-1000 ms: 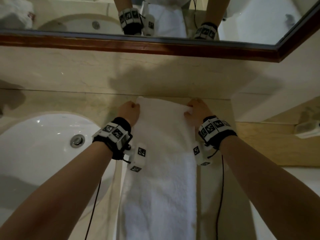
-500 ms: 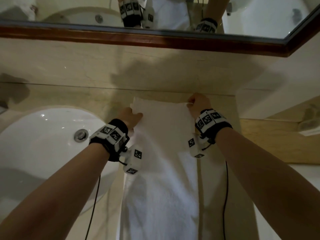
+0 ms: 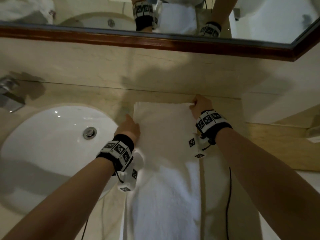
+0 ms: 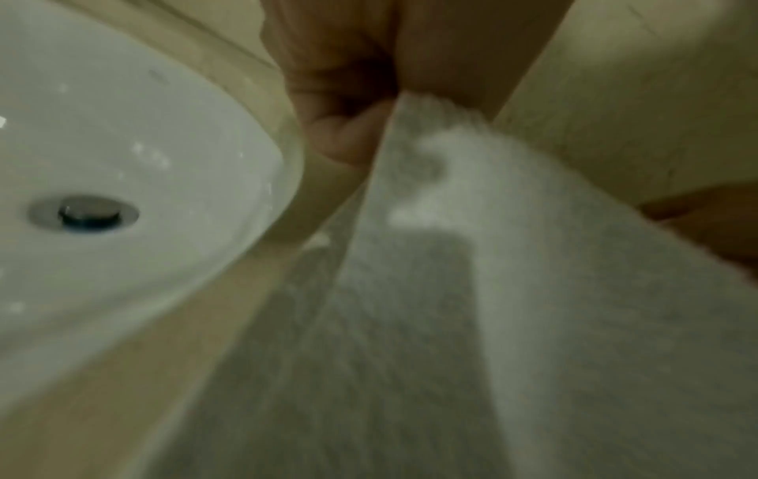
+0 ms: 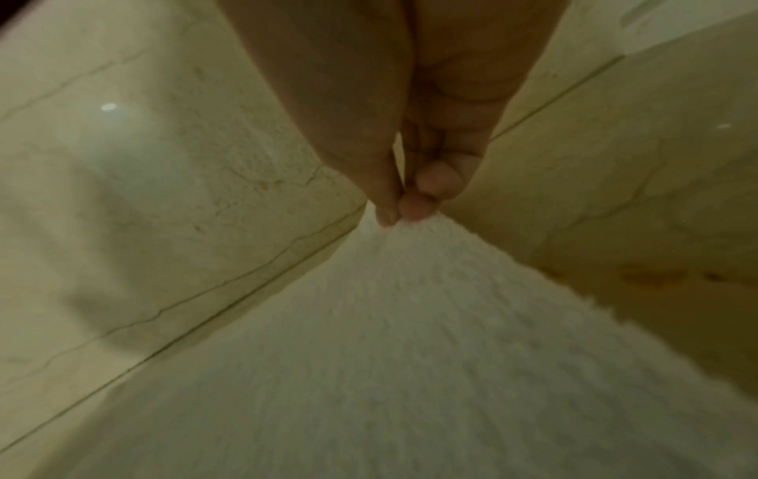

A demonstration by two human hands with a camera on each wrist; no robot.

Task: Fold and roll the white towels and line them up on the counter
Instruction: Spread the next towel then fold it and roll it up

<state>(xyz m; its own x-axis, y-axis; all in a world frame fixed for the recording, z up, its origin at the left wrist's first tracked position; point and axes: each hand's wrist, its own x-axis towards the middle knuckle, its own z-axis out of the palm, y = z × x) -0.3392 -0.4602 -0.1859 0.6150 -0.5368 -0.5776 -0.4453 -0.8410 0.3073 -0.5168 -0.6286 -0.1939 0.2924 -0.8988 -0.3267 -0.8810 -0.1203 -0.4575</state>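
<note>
This is a bathroom, likely a hotel or home one. A white oval sink [image 3: 52, 144] with a metal drain plug [image 3: 89, 132] is set into a beige marble-look table [image 3: 112, 96], and the edge of a chrome tap [image 3: 8, 97] shows at far left. Above the splashback hangs a mirror [image 3: 259, 14] in a dark wooden frame [image 3: 155, 40]. A white towel [image 3: 164, 153] lies spread on the table; the pale fixture reflected in the mirror may be a bathtub, though it is too dim to tell.

No legible text, seemingly.
</note>
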